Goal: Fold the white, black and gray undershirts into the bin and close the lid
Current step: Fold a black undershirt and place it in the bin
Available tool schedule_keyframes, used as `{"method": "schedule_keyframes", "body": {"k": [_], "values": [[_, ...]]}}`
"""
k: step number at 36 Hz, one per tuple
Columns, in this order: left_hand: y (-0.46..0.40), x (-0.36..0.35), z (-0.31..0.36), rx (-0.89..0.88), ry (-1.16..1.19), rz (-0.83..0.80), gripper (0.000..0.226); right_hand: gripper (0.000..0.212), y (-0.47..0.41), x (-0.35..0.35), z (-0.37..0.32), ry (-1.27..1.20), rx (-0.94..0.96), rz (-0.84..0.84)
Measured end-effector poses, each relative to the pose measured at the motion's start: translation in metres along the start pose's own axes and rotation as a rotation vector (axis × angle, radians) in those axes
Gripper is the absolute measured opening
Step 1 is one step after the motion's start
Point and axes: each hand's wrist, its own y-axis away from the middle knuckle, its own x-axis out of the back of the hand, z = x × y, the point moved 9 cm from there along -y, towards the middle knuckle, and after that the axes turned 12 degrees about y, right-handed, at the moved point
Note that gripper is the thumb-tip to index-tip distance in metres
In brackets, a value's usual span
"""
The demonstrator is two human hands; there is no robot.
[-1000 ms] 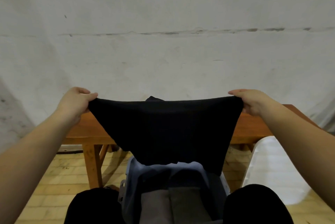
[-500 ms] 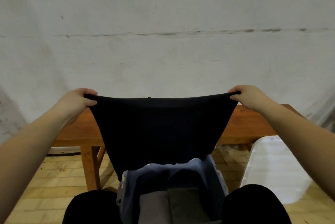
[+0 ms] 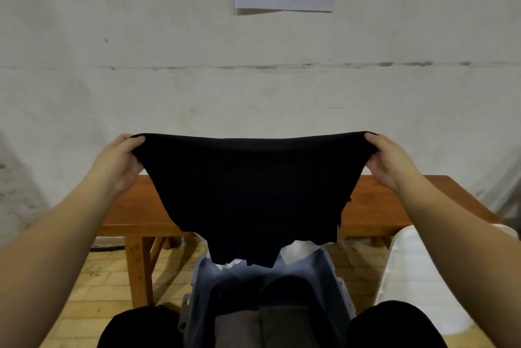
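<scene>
Black undershirt (image 3: pixel 248 190): stretched across mid-frame, hanging above the bin.
Left hand (image 3: pixel 118 163): fingers pinching its left top corner.
Right hand (image 3: pixel 390 163): fingers pinching the right corner.
Bin (image 3: pixel 203 285): bottom centre, lidless, gray undershirt (image 3: pixel 262 328) folded inside.
Tabletop (image 3: pixel 375 206): wooden, behind.

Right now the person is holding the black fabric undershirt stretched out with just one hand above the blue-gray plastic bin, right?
Not quite: both hands hold it. In the head view the left hand and right hand each grip a top corner of the black fabric undershirt, stretched out above the blue-gray plastic bin.
</scene>
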Motion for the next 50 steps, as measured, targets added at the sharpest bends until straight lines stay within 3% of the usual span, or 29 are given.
{"method": "schedule_keyframes", "body": {"k": [2,6,9,12,14,16,18,20,24,29,33,37,40,44,50], "values": [[-0.004,-0.002,-0.005,-0.001,0.063,-0.005,0.027,0.024,0.007,-0.016,-0.003,-0.107,-0.001,-0.036],[0.000,-0.025,-0.002,-0.009,0.206,-0.084,0.011,0.017,0.024,-0.045,-0.020,-0.097,0.015,-0.098],[0.011,-0.039,0.022,-0.030,0.371,-0.273,0.008,0.019,0.044,-0.061,-0.056,-0.178,0.097,-0.245],[0.025,-0.052,0.038,0.126,0.666,-0.502,0.019,0.010,0.070,-0.065,-0.103,-0.286,0.214,-0.371],[0.024,-0.043,0.048,0.076,0.624,-0.395,0.033,0.022,0.085,-0.073,-0.127,-0.283,0.310,-0.464],[0.033,-0.070,0.061,0.048,0.615,-0.474,0.025,0.027,0.090,-0.086,-0.136,-0.245,0.373,-0.473],[0.044,-0.115,0.059,0.049,0.612,-0.644,0.011,0.023,0.092,-0.106,-0.137,-0.184,0.402,-0.449],[0.053,-0.142,0.061,-0.065,0.412,-0.643,0.026,0.007,0.101,-0.129,-0.136,-0.079,0.435,-0.421],[0.074,-0.198,0.047,-0.096,0.313,-0.729,0.027,0.044,0.115,-0.163,-0.134,0.053,0.500,-0.381],[0.095,-0.246,0.028,-0.072,0.311,-0.792,0.025,0.026,0.132,-0.200,-0.132,0.050,0.538,-0.402],[0.110,-0.266,0.022,-0.022,0.375,-0.859,0.017,0.030,0.132,-0.213,-0.127,-0.014,0.542,-0.439],[0.109,-0.266,0.017,-0.046,0.340,-0.825,0.018,0.031,0.131,-0.213,-0.123,-0.068,0.527,-0.456],[0.102,-0.264,0.009,-0.013,0.332,-0.776,0.033,0.033,0.132,-0.215,-0.121,-0.042,0.521,-0.470],[0.098,-0.260,-0.001,0.025,0.229,-0.717,0.074,0.031,0.129,-0.216,-0.116,-0.022,0.501,-0.475],[0.095,-0.248,0.003,-0.024,0.064,-0.650,0.099,0.018,0.138,-0.221,-0.114,-0.014,0.411,-0.617]]}}
